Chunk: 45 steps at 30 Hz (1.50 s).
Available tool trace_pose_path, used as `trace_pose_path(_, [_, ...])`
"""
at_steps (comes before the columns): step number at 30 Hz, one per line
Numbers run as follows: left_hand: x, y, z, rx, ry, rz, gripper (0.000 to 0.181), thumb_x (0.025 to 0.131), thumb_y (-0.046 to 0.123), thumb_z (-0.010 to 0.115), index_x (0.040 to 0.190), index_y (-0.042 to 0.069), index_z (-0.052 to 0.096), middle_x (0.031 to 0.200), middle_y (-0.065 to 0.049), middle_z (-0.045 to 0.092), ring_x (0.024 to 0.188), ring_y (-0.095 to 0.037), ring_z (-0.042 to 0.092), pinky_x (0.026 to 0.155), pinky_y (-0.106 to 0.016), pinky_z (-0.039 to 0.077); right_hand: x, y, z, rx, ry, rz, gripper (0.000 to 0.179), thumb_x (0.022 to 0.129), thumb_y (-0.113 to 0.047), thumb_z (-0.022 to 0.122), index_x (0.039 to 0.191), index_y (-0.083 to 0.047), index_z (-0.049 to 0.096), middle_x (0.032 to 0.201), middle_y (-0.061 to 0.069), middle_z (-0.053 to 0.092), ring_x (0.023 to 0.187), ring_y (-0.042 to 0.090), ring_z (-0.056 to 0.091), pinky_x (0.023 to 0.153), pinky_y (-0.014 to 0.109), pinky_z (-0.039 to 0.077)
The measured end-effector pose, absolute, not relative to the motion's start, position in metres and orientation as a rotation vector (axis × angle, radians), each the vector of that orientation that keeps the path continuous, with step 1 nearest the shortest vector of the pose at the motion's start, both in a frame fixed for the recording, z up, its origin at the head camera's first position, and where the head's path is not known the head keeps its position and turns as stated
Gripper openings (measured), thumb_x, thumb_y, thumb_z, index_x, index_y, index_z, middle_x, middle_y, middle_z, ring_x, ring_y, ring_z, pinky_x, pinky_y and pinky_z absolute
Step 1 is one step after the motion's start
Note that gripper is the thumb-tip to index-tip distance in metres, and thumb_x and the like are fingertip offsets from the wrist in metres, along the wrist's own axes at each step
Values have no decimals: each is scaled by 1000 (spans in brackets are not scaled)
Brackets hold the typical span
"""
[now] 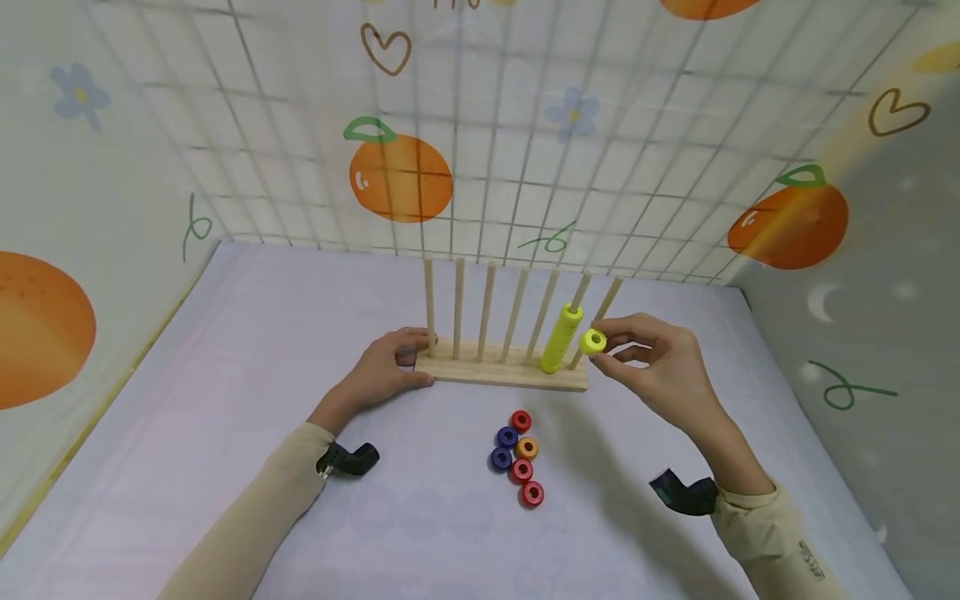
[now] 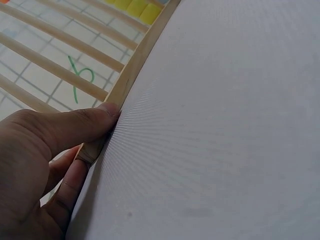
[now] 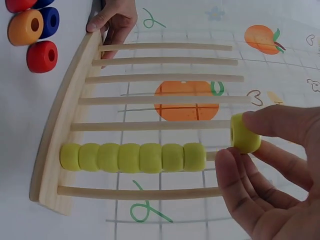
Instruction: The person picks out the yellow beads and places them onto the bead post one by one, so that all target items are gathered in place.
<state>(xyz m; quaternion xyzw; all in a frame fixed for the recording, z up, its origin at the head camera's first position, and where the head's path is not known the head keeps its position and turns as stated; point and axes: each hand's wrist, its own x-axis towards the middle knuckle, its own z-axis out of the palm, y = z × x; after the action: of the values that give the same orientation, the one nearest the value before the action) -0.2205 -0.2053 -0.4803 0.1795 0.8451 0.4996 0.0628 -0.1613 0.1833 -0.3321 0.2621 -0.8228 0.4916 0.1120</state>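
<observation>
A wooden peg stand [image 1: 472, 372] with several upright pegs stands on the table. My left hand [image 1: 375, 368] grips its left end, and in the left wrist view the thumb [image 2: 95, 122] lies on the front of the base with fingers behind. Between thumb and fingertips my right hand [image 1: 663, 375] pinches a yellow bead [image 3: 245, 134]. In the right wrist view that bead is near the tip of the peg bearing a row of yellow beads [image 3: 129, 157]. This row fills most of the second peg from the right; the other pegs are bare.
In front of the stand lie several loose beads: a red bead [image 1: 532, 503], an orange bead [image 1: 536, 454], blue beads and more red ones. Behind the stand rises a wire grid covered by a sheet printed with oranges [image 1: 401, 187].
</observation>
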Motion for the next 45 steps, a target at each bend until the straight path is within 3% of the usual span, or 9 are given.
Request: trace_pose_path(45, [-220, -205, -480, 537, 2573, 1494, 66, 80, 19, 86, 138, 7, 59, 149, -4, 45, 116, -33, 62, 93, -36, 55, -185, 178, -286, 772, -2357, 1286, 37, 78, 11, 80, 113, 1, 73, 102, 8, 70, 87, 15, 66, 75, 19, 58])
